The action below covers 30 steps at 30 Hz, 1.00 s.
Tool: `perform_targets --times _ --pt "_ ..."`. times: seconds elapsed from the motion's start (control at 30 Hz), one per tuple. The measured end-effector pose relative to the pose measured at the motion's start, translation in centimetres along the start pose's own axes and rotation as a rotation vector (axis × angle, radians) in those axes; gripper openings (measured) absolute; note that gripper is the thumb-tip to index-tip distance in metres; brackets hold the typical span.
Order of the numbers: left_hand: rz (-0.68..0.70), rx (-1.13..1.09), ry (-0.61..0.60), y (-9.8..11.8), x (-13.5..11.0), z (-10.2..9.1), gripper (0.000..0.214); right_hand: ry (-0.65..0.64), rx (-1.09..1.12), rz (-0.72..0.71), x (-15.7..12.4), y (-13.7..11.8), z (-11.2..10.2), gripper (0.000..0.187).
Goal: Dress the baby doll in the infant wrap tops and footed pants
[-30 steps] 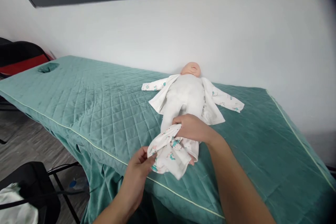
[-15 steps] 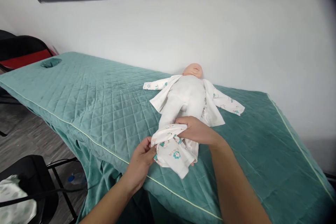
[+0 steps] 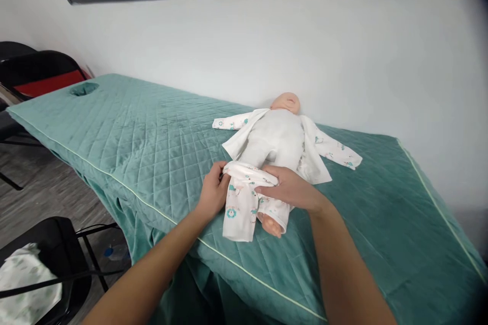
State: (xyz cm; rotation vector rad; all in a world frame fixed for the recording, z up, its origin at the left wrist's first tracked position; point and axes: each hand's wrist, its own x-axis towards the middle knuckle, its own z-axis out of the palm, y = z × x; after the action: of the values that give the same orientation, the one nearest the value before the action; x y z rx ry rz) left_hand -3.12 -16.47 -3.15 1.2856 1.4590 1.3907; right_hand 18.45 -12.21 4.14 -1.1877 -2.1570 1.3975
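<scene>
A: Where are the printed trousers sitting?

B: They're lying over the doll's lower legs, with the waistband bunching below its hips. A bare foot is poking out of the right-hand trouser leg, while the other leg is lying straight beside it.

A: And the hands?

B: The left hand is pinching one end of the waistband between thumb and fingers. The right hand is gripping the other end, its thumb pressing the front of the cloth; its fingers are partly hiding behind the band.

A: How is the doll lying?

B: On its back, its head resting near the wall. A white jacket is spreading open under its body, both printed sleeves stretching outward.

A: What's carrying all this?

B: A bed that's wearing a green quilted cover, with a hole showing at the far-left end.

A: Anything farther out?

B: A black chair is standing at the lower left, and a pale patterned cloth is lying on it. A red-and-black chair is standing beyond the bed's far end.
</scene>
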Motion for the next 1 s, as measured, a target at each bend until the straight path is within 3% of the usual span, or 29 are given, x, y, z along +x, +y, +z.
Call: perform_targets --times 0.17,0.33,0.6,0.7,0.8,0.93,1.0 --pt "0.139 0.126 -0.002 -0.3 2.8 0.7 0.015 0.099 -0.083 -0.035 0.3 0.0 0.1 0.026" --pt "0.252 0.310 -0.029 -0.3 4.8 1.2 0.018 0.171 -0.038 0.037 0.4 -0.2 0.0 0.025" --pt "0.337 0.390 -0.059 -0.9 6.1 1.7 0.022 0.337 0.017 0.003 1.1 0.6 0.6 0.020" --pt "0.331 0.308 -0.076 -0.8 6.0 1.5 0.019 0.313 0.106 -0.063 0.9 1.1 0.4 0.024" --pt "0.286 0.089 -0.150 -0.6 5.9 1.1 0.016 0.332 0.250 -0.153 0.6 1.9 -0.2 0.031" --pt "0.058 -0.319 -0.239 -0.7 6.1 0.5 0.037 0.537 0.405 -0.157 0.5 2.9 -0.8 0.030" --pt "-0.058 -0.387 -0.291 -0.8 6.3 0.4 0.044 0.590 0.449 -0.137 0.8 3.1 -0.6 0.026"
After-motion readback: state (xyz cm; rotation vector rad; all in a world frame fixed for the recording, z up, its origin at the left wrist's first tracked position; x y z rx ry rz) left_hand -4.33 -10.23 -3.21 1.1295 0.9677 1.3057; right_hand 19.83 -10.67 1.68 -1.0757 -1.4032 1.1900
